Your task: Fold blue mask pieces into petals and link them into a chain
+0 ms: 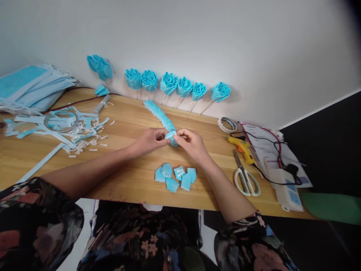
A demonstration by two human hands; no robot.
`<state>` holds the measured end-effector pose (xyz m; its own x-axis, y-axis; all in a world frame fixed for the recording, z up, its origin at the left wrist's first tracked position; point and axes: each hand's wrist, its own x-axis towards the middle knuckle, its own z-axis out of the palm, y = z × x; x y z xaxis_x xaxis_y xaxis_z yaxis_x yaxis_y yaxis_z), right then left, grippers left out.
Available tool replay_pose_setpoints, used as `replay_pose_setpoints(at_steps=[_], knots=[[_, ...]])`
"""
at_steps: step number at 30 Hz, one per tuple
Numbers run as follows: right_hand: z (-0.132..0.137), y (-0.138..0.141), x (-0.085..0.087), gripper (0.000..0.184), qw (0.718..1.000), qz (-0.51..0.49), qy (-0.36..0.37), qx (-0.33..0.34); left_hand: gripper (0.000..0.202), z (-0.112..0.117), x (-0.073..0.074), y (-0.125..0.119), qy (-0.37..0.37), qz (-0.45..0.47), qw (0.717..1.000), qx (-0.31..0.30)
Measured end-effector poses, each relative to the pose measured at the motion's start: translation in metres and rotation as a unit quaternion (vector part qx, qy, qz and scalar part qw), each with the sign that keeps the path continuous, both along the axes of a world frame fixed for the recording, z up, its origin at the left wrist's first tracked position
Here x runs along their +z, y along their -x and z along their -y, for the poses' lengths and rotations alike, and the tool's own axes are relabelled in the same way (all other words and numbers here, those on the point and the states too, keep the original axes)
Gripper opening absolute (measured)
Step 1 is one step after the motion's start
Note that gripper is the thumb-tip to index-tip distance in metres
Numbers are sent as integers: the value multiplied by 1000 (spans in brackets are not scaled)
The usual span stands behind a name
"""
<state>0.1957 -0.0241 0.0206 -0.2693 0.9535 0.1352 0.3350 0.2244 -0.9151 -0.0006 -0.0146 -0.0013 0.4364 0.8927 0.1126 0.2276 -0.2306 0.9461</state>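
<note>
Left hand (152,140), right hand (193,143): both pinching blue piece (170,134) | strip (159,113): beyond them | scissors (242,168): right of them

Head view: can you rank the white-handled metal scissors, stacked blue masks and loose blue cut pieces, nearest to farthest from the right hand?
1. Loose blue cut pieces, on the body side of the right hand.
2. White-handled metal scissors, to its right.
3. Stacked blue masks, far left.

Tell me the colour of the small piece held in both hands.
The small piece is light blue with a white strip; head view.
</note>
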Motion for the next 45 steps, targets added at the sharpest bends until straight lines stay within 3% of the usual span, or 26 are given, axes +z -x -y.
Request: replay_pose_setpoints(at_steps=[13,15,18,22,25,28,31,37,45], knots=[[2,1,5,31,987,-115,102,43,14,8,9,-2,-130,-96,986,29],[1,0,4,33,987,-117,101,39,14,7,9,-1,-109,-75,991,31],[-2,-4,3,32,988,-132,82,19,21,3,9,0,-13,-6,1000,20],[-8,-11,0,25,995,-82,-40,-26,28,-1,11,1,113,100,988,13],[-10,-14,-3,32,989,10,-146,3,29,-2,13,0,152,165,974,6],[-8,-15,-1,40,978,46,-195,61,29,-1,15,0,191,192,962,-21],[-5,-15,3,35,974,63,-201,84,26,1,16,0,211,194,957,-48],[-8,-17,3,9,974,63,-189,109,25,4,15,-1,208,183,959,-60],[-10,-16,0,7,973,60,-188,116,32,-1,8,-2,207,158,965,-18]])
